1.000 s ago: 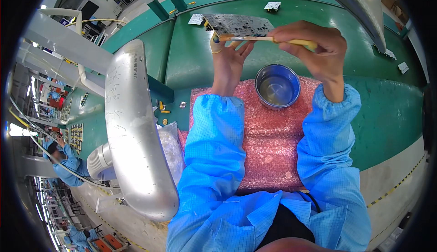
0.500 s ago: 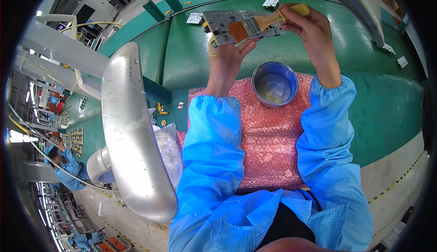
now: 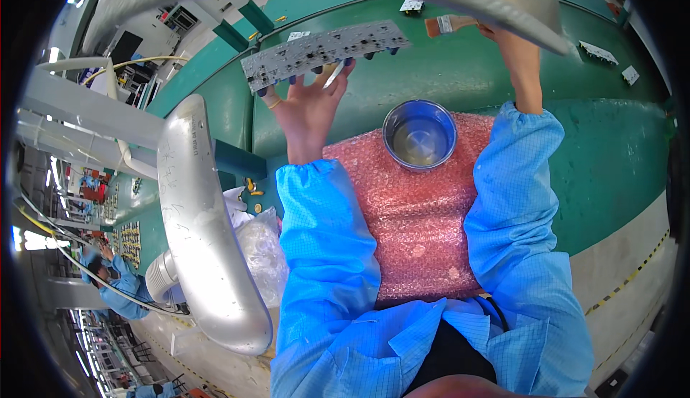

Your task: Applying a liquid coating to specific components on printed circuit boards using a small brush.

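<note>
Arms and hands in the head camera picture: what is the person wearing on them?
Both arms are in loose, bright blue sleeves with a fine grid pattern and gathered cuffs at the wrists. The left hand is bare, with blue fingertip covers and a thin yellow band at the wrist. The right hand is partly hidden.

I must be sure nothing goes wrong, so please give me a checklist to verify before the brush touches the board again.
1. Left hand supports the circuit board from below with spread fingers: ok.
2. Right hand grips the brush: ok, though the silver duct partly hides the hand.
3. Brush is apart from the board, to its right: ok.
4. Metal bowl stands upright on the pink bubble wrap: ok.
5. Liquid in the bowl: cannot tell.
6. Bristles wet or dry: cannot tell.
</note>
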Motion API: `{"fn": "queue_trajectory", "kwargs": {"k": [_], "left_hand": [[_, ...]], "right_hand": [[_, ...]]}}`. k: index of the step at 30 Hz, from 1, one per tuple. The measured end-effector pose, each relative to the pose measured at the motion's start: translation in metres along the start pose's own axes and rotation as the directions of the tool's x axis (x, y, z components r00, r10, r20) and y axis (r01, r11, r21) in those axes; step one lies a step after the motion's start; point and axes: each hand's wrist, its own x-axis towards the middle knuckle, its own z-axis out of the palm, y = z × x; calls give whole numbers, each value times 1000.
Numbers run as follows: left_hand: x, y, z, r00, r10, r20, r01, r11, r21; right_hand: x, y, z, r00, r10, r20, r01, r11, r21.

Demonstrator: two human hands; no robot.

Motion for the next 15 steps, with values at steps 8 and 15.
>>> {"fn": "queue_trajectory", "kwargs": {"k": [8, 15], "left_hand": [[0, 29, -78, 966, 3, -260, 46, 982, 184], [66, -39, -89, 891, -441, -112, 453, 881, 139]], "right_hand": [[-7, 5, 9, 936, -233, -265, 278, 950, 144], [24, 87, -37, 980, 8, -198, 57, 945, 321]]}}
